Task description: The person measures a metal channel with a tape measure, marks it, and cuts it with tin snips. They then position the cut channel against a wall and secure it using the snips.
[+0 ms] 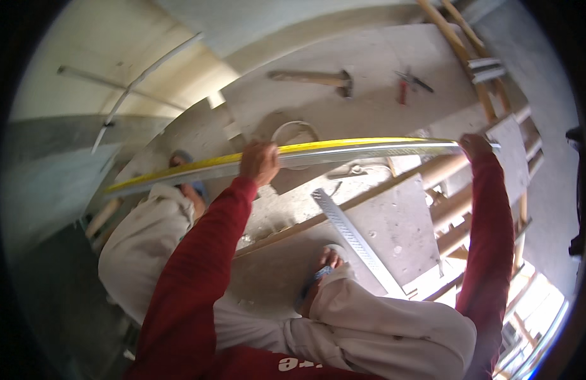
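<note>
**Yellow tape drawn along a bright metal strip, a hand at each grip**

From where I stand, the person crouches on rough boards (pixel 394 221), gaze down over the work. A yellow measuring-tape blade (pixel 318 146) lies lengthwise along a long, thin metal strip (pixel 369 152), the pair stretching crosswise in front of the knees, above the boards. The left hand (pixel 260 162) is closed around both near the middle, probably to press blade and metal together so neither drifts. The right hand (pixel 476 145) is curled tight at the right-hand end, likely pinning the tape there; whether a tape case sits inside that fist, I cannot tell. The wide spacing of the hands seems to steady a piece this slender, since its left end runs on unsupported past the left hand.

A perforated metal strip (pixel 358 242) lies slantwise on the boards near one sandalled foot (pixel 329 258), within easy reach. Beyond the tape, a wooden-handled hammer (pixel 318 78) and red-handled pliers (pixel 404 88) rest apart from each other, seemingly set aside where they don't foul the long metal.
</note>
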### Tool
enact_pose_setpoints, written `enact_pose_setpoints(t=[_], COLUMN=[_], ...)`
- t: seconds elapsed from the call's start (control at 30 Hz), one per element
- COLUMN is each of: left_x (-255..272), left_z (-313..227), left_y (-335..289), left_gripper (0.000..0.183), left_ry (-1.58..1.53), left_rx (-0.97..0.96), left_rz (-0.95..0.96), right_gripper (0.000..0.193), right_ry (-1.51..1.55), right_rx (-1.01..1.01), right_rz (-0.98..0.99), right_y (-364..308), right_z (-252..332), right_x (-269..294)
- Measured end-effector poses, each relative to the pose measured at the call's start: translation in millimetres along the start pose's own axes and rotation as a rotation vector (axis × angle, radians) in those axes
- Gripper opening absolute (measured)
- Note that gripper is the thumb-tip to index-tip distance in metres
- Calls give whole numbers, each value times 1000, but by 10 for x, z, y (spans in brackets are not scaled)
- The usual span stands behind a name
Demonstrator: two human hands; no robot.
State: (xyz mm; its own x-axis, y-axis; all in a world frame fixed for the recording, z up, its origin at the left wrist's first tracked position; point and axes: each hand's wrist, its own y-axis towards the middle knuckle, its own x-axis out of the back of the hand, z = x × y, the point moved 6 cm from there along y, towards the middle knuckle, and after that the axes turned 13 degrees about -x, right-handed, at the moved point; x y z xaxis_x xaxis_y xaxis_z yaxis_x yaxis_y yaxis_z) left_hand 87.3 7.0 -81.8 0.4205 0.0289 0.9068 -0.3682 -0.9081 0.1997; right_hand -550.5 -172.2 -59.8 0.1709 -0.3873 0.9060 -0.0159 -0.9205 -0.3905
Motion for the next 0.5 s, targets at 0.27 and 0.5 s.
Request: enact_pose_setpoints(t=[0.27, 0.5], left_x=[-58, -97], left_z=[35, 3], left_y=[8, 19], left_gripper=[13, 13], left_ry=[5, -9], left_rx=[23, -21], left_rz=[117, 136], right_gripper=[21, 27], right_ry=[17, 5], right_rx=[-133, -154], right_rz=[84, 148], right_y=[-244, -214], right_z=[424, 402], right_x=[367, 310])
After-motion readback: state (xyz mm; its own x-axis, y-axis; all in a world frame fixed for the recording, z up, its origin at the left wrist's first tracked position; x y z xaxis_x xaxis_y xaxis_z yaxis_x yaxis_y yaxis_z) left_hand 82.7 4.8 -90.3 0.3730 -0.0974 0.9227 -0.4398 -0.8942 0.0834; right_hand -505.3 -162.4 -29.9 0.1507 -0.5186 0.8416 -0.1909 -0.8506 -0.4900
